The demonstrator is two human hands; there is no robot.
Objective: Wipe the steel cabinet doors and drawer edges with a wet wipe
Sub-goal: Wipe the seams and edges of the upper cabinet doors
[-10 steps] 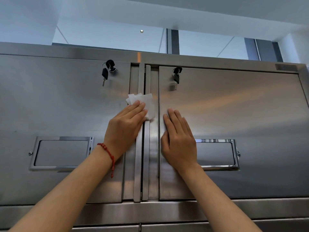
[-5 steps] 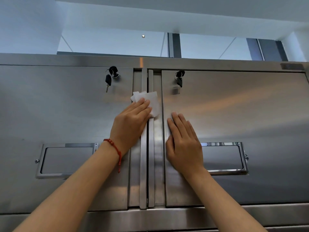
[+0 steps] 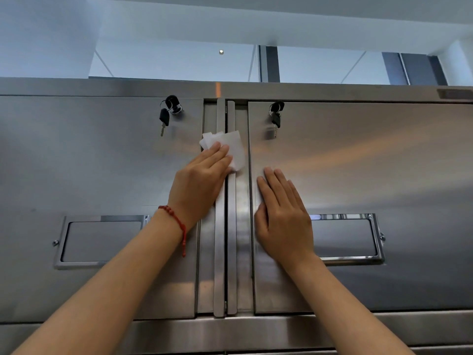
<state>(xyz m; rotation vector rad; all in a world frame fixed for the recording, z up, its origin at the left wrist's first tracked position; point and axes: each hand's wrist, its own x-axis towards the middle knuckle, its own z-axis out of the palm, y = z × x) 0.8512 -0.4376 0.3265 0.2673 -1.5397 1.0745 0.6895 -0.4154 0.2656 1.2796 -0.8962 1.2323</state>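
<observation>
Two steel cabinet doors fill the view, the left door (image 3: 89, 175) and the right door (image 3: 371, 175), meeting at vertical centre strips (image 3: 231, 239). My left hand (image 3: 199, 183) presses a white wet wipe (image 3: 234, 147) flat against the upper part of the centre strips with straight fingers. The wipe's top sticks out above my fingertips. My right hand (image 3: 284, 216) lies flat with straight fingers on the left edge of the right door, holding nothing.
Keys hang from a lock on the left door (image 3: 170, 108) and another on the right door (image 3: 276, 115). Each door has a recessed handle, left (image 3: 99, 240) and right (image 3: 348, 238). A steel ledge (image 3: 230, 331) runs below the doors.
The whole view has slid slightly downward in frame as the head tilted up. Both hands keep the same place on the doors, the wipe staying pressed on the centre strips.
</observation>
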